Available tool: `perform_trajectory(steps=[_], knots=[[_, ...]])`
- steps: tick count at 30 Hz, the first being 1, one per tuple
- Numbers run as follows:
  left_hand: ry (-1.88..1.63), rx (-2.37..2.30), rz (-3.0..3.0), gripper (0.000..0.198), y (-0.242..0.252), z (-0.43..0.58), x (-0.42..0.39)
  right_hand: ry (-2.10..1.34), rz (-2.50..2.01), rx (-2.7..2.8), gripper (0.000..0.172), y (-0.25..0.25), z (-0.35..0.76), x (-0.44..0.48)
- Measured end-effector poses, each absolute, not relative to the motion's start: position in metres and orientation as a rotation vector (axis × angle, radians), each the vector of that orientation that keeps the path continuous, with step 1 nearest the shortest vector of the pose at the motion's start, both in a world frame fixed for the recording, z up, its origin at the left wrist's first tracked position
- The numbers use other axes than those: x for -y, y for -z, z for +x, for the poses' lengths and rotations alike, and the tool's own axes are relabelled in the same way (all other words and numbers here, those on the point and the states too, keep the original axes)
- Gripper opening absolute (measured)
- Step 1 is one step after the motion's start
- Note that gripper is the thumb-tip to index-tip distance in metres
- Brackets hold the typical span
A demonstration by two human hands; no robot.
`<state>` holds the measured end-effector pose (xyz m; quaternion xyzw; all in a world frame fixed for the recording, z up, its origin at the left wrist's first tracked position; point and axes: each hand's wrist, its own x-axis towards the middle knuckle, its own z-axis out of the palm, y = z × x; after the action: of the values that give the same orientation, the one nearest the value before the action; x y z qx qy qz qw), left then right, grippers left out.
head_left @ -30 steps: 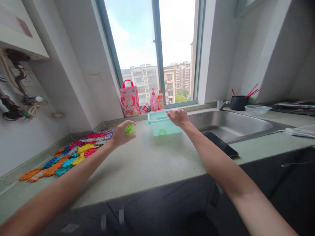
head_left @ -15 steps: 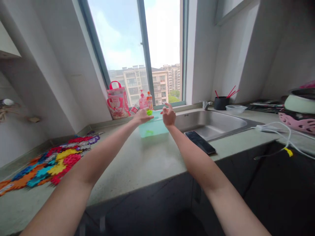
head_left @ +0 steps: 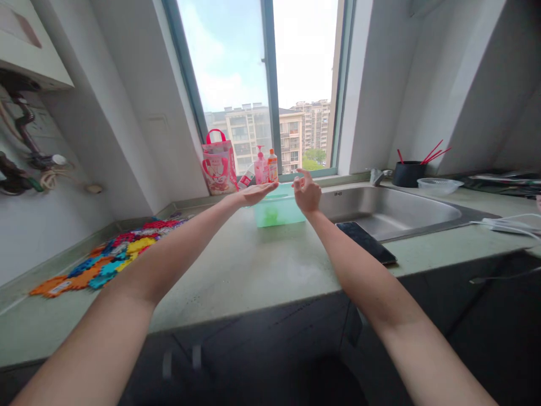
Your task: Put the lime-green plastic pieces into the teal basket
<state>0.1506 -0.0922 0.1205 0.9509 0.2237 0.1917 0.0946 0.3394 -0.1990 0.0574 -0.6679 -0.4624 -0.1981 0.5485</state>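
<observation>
A translucent mint-green plastic tub point(head_left: 291, 216) stands on the counter by the window, beside the sink. Something bright green point(head_left: 271, 215) shows blurred through its front wall, low inside. My left hand point(head_left: 258, 193) is over the tub's left rim, held flat with the fingers stretched out and nothing in it. At the right rim is my right hand point(head_left: 308, 193), its index finger extended and the others loosely curled apart. I see nothing held in it. Colourful spiky-edged flat pieces point(head_left: 101, 260), orange, blue, yellow and red, lie spread on the left counter.
A black phone point(head_left: 366, 242) lies in front of the steel sink point(head_left: 406, 208). Behind the tub stand a pink pump bottle point(head_left: 261, 167), an orange-capped bottle point(head_left: 272, 166) and a pink bag point(head_left: 220, 164). A black cup point(head_left: 408, 175) and clear bowl point(head_left: 439, 185) sit beyond the sink.
The bright green piece at my left hand has left it, and green now shows low in the tub. My left hand has flattened out. The view has shifted to the left.
</observation>
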Motion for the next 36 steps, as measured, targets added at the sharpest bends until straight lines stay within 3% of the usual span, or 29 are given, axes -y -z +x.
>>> perform_trajectory(steps=[6,11,13,15,17,19,36], knots=[[-0.809,-0.545,2.788,0.078,-0.114,0.023,0.089,0.618,-1.263,1.308,0.040,-0.070,0.302,0.208],[-0.315,-0.676,2.878,0.076,-0.049,-0.066,0.108,0.410,-0.974,1.977,0.034,-0.037,0.225,0.209],[-0.187,-0.706,2.876,0.080,-0.023,-0.079,0.120,0.277,-0.991,2.248,0.041,-0.015,0.200,0.205],[-0.083,-0.775,2.869,0.089,-0.006,-0.082,0.131,0.114,-1.180,2.400,0.059,0.004,0.184,0.200],[-0.063,-0.825,2.853,0.096,0.001,-0.081,0.138,-0.060,-1.406,2.459,0.077,0.015,0.179,0.195],[-0.100,-0.841,2.838,0.097,0.001,-0.080,0.141,-0.172,-1.528,2.468,0.084,0.020,0.179,0.194],[-0.191,-0.847,2.790,0.094,-0.010,-0.085,0.148,-0.287,-1.635,2.384,0.085,0.005,0.170,0.211]])
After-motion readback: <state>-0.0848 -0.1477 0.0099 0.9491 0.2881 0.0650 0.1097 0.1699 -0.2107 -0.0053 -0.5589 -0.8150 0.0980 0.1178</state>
